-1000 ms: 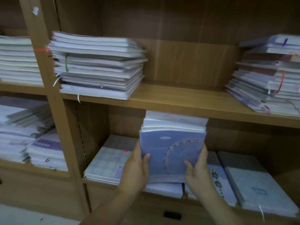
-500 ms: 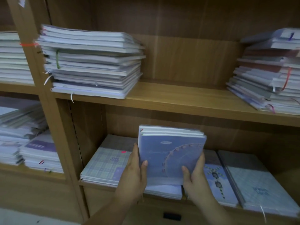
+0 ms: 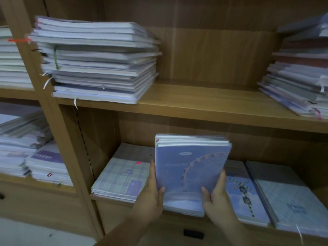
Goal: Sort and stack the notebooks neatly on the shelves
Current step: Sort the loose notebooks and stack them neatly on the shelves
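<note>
Two hands are closest. The left hand (image 3: 150, 196) grips the left edge of a bundle of notebooks (image 3: 191, 167), with its thumb on the front cover. The right hand (image 3: 217, 197) grips the right edge the same way, thumb on the front. The bundle sits between the two hands, low down in both grips. It stands up and leans back a little. The front cover is purple-blue with a big wheel on it. There are several notebooks in the bundle, but the picture is too blurry to count them.

Four piles lie flat on the lower shelf. From left to right they are a plaid pile (image 3: 122, 174), a flat pile (image 3: 184, 208) right under the bundle, a crossing-sign pile (image 3: 243, 190) and a pale blue pile (image 3: 291, 201). They sit side by side, close together. I cannot tell if the bundle's bottom edge touches the flat pile.

There is a small gap between the top of the bundle and the upper shelf board (image 3: 204, 105).

On that board are two piles, a tall pile (image 3: 99, 63) on the left and a leaning pile (image 3: 300, 75) on the right. Bare wood lies between them.

Left of the wooden post (image 3: 58, 121) are three more piles, one up high and two lower down.
</note>
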The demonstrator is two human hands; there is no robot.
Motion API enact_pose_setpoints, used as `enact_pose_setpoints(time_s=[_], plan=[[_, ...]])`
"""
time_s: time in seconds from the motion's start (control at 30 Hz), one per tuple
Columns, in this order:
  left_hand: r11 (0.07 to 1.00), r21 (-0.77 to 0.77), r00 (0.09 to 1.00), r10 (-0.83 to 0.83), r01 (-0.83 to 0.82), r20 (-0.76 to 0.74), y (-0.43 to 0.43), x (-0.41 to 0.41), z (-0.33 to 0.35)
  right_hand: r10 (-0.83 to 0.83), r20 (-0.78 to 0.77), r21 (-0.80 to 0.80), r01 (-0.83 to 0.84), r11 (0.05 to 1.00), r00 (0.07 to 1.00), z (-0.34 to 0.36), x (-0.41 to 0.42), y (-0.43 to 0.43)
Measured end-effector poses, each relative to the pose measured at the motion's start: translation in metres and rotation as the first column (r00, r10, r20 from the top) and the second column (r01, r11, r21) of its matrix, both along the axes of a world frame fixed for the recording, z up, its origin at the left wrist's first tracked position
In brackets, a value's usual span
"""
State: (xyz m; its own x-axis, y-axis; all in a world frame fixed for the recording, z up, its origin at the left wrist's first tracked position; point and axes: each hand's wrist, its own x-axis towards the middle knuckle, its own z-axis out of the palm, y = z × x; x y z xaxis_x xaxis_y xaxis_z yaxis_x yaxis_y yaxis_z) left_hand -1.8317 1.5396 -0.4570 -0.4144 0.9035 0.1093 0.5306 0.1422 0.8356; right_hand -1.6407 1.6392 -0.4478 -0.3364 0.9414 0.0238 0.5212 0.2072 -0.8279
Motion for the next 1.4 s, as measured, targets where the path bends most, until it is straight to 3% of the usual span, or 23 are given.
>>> enact_pose_setpoints(time_s=[0.27,0.53,0.63,0.73,0.93,1.17,1.3,1.4], plan=[[0.999,-0.041,0.997,0.026,-0.029,-0.067,0.007,-0.006,0.005,0.072,-0.044,-0.014,-0.072,0.997,0.996,0.002,-0.005,0.008],[0.993,-0.013,0.986,-0.116,0.115,-0.123,-0.033,-0.017,0.028,0.211,-0.069,-0.046,-0.215,0.976,0.975,0.016,0.016,-0.012],[0.988,0.002,0.987,-0.153,0.153,-0.045,-0.057,-0.022,0.033,0.209,-0.017,0.014,-0.209,0.978,0.978,0.021,0.021,-0.03],[0.988,0.034,0.98,-0.153,0.15,0.126,-0.081,-0.027,0.04,0.234,-0.077,-0.014,-0.236,0.972,0.969,0.027,0.014,-0.047],[0.996,-0.011,0.948,0.086,-0.087,0.307,-0.114,-0.061,0.045,0.21,-0.216,-0.116,-0.239,0.964,0.954,0.022,-0.041,-0.071],[0.947,0.007,0.767,0.257,-0.322,0.588,-0.116,-0.12,0.034,0.156,-0.225,-0.233,-0.208,0.95,0.962,0.022,-0.126,-0.056],[0.95,-0.057,0.561,0.228,-0.306,0.796,-0.106,-0.138,0.029,0.14,-0.217,-0.269,-0.197,0.943,0.966,0.021,-0.149,-0.031],[0.948,0.019,0.463,0.137,-0.317,0.876,-0.096,-0.154,0.022,0.143,-0.194,-0.279,-0.194,0.94,0.971,0.014,-0.159,-0.015]])
